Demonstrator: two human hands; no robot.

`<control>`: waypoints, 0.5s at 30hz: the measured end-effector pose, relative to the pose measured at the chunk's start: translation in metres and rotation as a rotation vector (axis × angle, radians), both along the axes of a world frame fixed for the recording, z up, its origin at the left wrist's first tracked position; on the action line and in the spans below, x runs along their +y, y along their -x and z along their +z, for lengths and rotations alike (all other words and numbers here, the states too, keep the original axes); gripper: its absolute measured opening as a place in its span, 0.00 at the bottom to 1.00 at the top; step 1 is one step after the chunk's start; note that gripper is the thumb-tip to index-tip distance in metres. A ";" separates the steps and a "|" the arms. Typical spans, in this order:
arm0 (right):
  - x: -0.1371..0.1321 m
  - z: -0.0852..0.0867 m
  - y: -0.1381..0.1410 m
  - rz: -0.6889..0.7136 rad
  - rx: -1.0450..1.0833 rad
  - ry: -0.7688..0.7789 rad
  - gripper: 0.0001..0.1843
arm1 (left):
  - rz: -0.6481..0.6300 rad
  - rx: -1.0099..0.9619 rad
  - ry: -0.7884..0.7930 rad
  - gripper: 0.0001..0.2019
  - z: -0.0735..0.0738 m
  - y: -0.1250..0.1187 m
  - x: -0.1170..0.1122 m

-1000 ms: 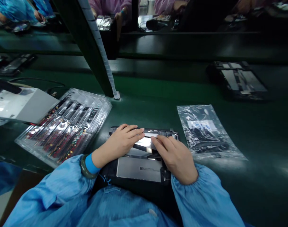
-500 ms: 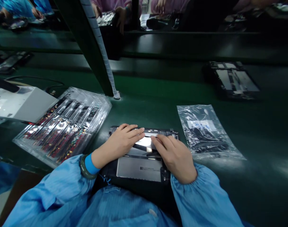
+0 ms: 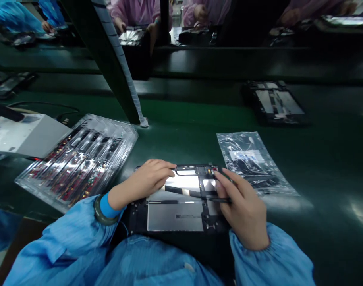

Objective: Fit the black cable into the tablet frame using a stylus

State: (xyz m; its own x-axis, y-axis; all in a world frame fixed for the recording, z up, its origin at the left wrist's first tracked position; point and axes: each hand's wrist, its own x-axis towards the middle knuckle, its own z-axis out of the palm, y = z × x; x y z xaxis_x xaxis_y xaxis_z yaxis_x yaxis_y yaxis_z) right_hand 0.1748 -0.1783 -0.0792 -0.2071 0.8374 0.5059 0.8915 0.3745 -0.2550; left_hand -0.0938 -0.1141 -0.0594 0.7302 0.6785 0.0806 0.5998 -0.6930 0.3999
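Now both hands' fingers rest loosely apart on the open tablet edges, bag just beside.

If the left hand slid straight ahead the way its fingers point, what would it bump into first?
The left hand points right, across the opened device. It would probably meet the right hand first, at the fingertips near the device's top edge, though depth is hard to judge.

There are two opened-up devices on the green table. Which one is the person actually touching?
The near device, right in front of the person: the left hand and right hand rest on it. The far device lies untouched.
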 end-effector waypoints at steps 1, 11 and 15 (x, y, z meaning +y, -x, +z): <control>-0.006 -0.001 -0.004 -0.064 0.090 0.036 0.15 | 0.047 -0.006 0.025 0.10 0.001 -0.001 0.002; -0.033 -0.015 -0.010 -0.388 0.482 0.550 0.26 | 0.250 0.191 -0.045 0.18 0.001 -0.014 0.016; -0.034 -0.015 -0.022 -0.346 0.795 0.697 0.29 | 0.531 -0.038 0.046 0.18 0.029 0.001 0.013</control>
